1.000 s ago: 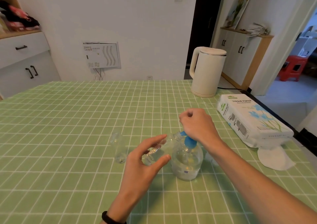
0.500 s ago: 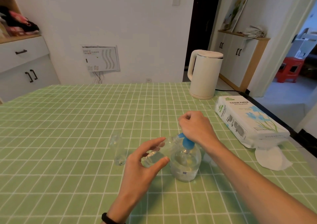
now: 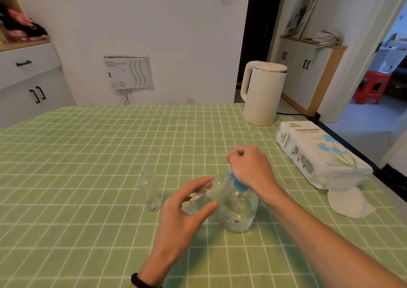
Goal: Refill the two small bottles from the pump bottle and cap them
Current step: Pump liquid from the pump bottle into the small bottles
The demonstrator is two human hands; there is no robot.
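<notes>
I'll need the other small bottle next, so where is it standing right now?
In the head view, the second small bottle stands upright on the green checked tablecloth, just left of the left hand and the pump bottle, untouched.

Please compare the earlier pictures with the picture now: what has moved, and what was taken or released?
Nothing visibly changed. The left hand still holds the tilted small bottle up to the pump bottle, and the right hand, fingers curled, still rests on the pump head. The second small bottle, kettle and tissue pack stand as before.
</notes>
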